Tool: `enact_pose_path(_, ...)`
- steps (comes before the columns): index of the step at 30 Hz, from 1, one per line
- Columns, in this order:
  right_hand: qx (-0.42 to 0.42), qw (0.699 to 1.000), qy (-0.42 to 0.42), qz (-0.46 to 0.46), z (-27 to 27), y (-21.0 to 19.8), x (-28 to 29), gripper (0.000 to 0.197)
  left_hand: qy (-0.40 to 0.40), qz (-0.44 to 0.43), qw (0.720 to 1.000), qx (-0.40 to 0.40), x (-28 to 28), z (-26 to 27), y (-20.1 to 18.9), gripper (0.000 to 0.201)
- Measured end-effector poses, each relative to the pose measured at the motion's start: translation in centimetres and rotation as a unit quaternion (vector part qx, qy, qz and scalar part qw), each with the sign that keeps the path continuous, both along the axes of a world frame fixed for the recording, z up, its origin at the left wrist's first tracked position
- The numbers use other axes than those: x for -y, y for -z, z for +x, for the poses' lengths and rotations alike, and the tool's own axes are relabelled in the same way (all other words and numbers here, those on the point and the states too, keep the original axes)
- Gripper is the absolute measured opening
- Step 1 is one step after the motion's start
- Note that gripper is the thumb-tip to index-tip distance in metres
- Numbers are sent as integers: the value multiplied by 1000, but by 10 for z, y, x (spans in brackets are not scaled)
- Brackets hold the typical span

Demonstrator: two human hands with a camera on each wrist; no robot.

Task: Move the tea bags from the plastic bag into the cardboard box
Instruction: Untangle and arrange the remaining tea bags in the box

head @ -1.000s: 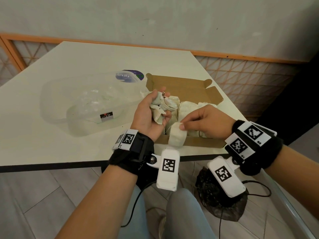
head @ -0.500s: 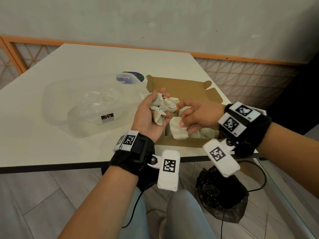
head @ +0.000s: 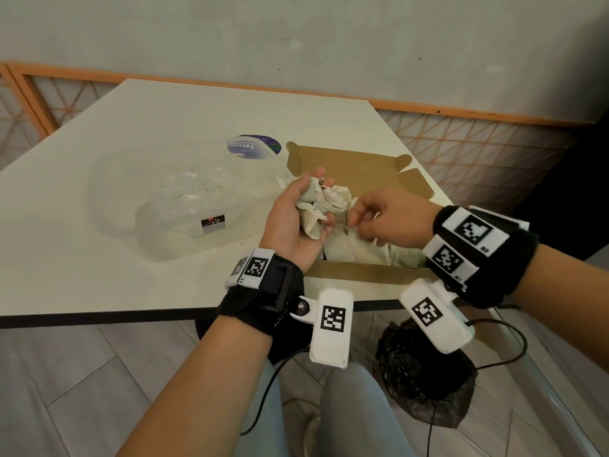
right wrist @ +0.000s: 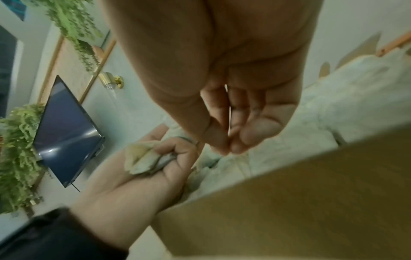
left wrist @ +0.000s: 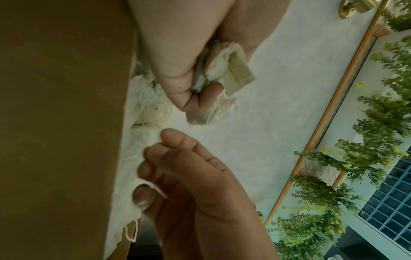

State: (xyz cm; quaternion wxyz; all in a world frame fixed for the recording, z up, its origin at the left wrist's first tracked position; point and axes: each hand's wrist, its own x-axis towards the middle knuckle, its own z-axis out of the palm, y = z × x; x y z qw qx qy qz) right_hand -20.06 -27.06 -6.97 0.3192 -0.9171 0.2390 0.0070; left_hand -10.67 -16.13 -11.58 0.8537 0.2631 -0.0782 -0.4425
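My left hand [head: 296,219] is held palm up over the box's left side and grips a crumpled bunch of tea bags [head: 321,206]; the left wrist view shows these tea bags [left wrist: 224,68] too. The open cardboard box [head: 362,273] sits at the table's near right corner with several tea bags [head: 356,249] lying inside. Just right of the bunch, my right hand [head: 365,222] hovers over the box, its thumb and fingertips [right wrist: 229,146] curled together with no tea bag between them. A thin thread [left wrist: 153,186] lies against its fingers. The clear plastic bag [head: 184,199] lies flat to the left.
A round purple label [head: 253,146] shows at the plastic bag's far end. The table's front edge [head: 99,316] runs just below my wrists. A black bag [head: 425,374] sits on the floor under the table beside my knees.
My right hand carried a tea bag from the box's front wall in over the box and let it go. It now sits closer to my left hand, which stayed put.
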Motion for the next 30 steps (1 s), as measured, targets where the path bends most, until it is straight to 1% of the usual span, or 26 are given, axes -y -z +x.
enact_pose_path(1,-40,999,-22,27,-3,2,-3,14,-1,3,1000,3,0,0,0,21)
enact_pose_path(2,-78,996,-43,30,-5,5,-7,14,-1,5,1000,4,0,0,0,21)
enact_pose_path(3,-101,993,-58,16,-5,8,-8,16,0,7,1000,5,0,0,0,21)
enact_pose_path(4,-101,993,-62,3,-5,9,-9,17,1,8,1000,4,0,-1,0,22)
enact_pose_path(5,-80,995,-56,6,-5,8,-9,17,2,8,1000,2,0,-1,0,22)
enact_pose_path(6,-43,998,-36,25,-4,6,-9,17,3,7,1000,-3,-1,-2,-1,23)
enact_pose_path(7,13,998,-5,56,-5,3,-7,14,4,6,1000,-11,0,-2,-1,24)
enact_pose_path(9,132,981,50,132,-7,-4,-8,7,9,7,1000,-19,0,-2,-1,24)
enact_pose_path(10,167,971,66,159,-8,-5,-9,12,13,11,1000,-16,0,-2,-2,24)
enact_pose_path(12,175,966,77,171,-8,0,-12,28,24,27,999,-2,1,-2,-3,24)
enact_pose_path(14,177,965,88,175,-7,9,-13,37,37,42,998,9,2,-3,-4,23)
enact_pose_path(15,196,956,97,196,-6,14,-12,35,42,42,998,9,1,-3,-5,23)
enact_pose_path(16,221,941,108,231,-5,19,-10,27,48,38,998,7,1,-3,-5,23)
enact_pose_path(18,267,904,132,306,-7,26,-7,10,59,30,998,8,-1,-4,-5,24)
enact_pose_path(19,286,888,142,331,-9,31,-5,6,62,25,998,8,-1,-4,-5,24)
enact_pose_path(22,336,851,151,375,-15,40,0,7,59,15,998,10,-1,-4,-5,25)
enact_pose_path(27,409,784,154,441,-19,44,6,14,56,32,998,10,0,-3,-5,23)
enact_pose_path(28,413,779,153,445,-19,45,6,15,58,38,998,12,1,-3,-4,23)
enact_pose_path(30,412,789,161,426,-17,48,6,13,60,44,997,13,2,-3,-4,23)
